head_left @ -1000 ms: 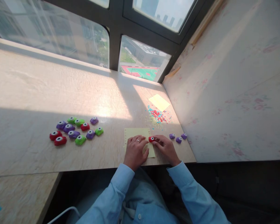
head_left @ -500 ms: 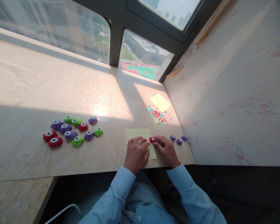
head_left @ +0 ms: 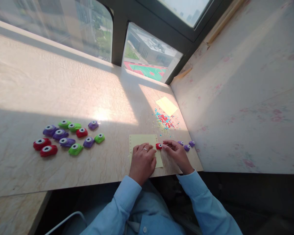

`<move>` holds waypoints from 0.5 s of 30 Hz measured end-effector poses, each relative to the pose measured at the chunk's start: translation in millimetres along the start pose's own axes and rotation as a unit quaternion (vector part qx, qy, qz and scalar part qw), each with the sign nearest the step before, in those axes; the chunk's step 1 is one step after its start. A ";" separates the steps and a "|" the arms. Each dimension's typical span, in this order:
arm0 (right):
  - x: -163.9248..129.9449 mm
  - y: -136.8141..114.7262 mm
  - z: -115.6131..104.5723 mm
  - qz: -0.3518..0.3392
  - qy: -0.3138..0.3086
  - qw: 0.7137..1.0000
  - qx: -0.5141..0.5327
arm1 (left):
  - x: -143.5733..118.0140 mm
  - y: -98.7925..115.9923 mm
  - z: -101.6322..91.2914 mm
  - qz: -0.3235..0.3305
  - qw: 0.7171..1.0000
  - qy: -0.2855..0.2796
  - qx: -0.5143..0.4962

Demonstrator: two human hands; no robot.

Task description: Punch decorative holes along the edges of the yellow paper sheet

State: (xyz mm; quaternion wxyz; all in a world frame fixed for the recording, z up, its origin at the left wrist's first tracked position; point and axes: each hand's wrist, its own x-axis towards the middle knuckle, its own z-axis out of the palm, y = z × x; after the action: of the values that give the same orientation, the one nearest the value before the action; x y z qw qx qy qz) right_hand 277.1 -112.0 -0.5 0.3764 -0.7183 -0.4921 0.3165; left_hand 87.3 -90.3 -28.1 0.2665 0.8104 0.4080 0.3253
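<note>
A small red craft punch sits at the right edge of a yellow sheet of paper that has punched holes along its left and upper edges. My left hand, wearing a ring, lies on the sheet with fingers extended, the fingertips just left of the punch. To the right of the punch is my right hand, its thumb and forefinger slightly parted, close to the punch but no longer around it. Beyond that hand stand a few small purple punches, one partly hidden behind the fingers.
Further back lies a pile of red, blue and yellow paper bits, beside another yellow sheet. Several red, purple and green punches stand at left. A papered wall bounds the table on the right; windows rise behind.
My right hand has come off the red punch and shifted slightly right. My left hand stays on the sheet. The camera view has turned a little.
</note>
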 end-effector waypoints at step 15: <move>44.4 -42.7 -17.1 0.078 -0.166 0.983 -0.032 | 0.3 0.4 0.1 -0.004 1.000 0.008 -0.002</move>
State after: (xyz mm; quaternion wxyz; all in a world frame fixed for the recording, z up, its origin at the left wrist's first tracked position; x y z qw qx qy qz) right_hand 285.2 -64.0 41.0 0.2407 -0.7037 -0.4998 0.4440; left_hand 87.7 -90.3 -27.8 0.2659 0.8054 0.4130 0.3317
